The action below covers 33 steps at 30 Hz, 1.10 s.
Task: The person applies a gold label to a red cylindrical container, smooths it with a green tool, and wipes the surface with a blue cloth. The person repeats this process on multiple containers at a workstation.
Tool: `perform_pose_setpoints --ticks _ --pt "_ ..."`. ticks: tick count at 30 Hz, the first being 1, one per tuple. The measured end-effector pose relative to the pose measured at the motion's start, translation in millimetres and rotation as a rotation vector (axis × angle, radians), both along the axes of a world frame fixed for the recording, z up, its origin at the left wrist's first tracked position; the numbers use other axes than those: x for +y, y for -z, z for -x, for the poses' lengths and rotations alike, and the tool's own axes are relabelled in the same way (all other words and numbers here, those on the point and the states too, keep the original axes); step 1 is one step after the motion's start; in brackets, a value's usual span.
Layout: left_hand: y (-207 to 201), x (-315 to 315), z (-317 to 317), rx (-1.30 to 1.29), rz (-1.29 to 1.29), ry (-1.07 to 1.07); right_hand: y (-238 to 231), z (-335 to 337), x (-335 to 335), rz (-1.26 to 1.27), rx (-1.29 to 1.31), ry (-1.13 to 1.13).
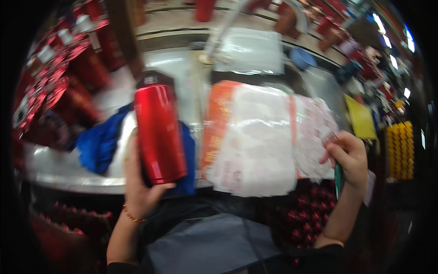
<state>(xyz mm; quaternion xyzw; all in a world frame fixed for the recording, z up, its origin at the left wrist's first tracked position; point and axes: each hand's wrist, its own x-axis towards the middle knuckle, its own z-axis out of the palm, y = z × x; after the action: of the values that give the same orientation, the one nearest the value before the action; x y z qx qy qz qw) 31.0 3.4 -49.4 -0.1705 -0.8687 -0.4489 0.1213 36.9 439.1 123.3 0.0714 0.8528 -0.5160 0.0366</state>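
My left hand point(139, 187) is wrapped round the lower left side of a shiny red vacuum cup point(159, 132), which has a dark upper end. It tilts slightly over a blue cloth point(102, 141). At the right, my right hand point(349, 157) pinches a small printed label point(329, 139) between thumb and fingers, at the edge of the pale sheets point(315, 132). A narrow green strip point(338, 180) hangs just below that hand. Between my hands lie white label sheets point(262, 137), fanned over an orange-red printed sheet point(216, 128).
Many red cups point(77, 86) stand at the left. A clear plastic bag point(250, 50) and a blue bowl point(303, 58) lie at the back. Toward the right are a yellow card point(360, 116) and stacked yellow pieces point(400, 150). Several red shiny tops point(312, 214) sit below the table's front edge.
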Motion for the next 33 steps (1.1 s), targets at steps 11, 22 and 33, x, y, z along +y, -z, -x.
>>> perform_pose_setpoints --ticks 11,22,33 --pt "-25 0 7 0.008 0.051 0.052 15 52 -161 -0.194 0.381 -0.776" --pt "-2 -3 18 -0.285 -0.159 0.100 49 80 -225 0.244 0.352 -0.920" --pt "-41 -1 4 -0.063 0.290 -0.131 53 52 -212 0.200 0.523 -0.837"
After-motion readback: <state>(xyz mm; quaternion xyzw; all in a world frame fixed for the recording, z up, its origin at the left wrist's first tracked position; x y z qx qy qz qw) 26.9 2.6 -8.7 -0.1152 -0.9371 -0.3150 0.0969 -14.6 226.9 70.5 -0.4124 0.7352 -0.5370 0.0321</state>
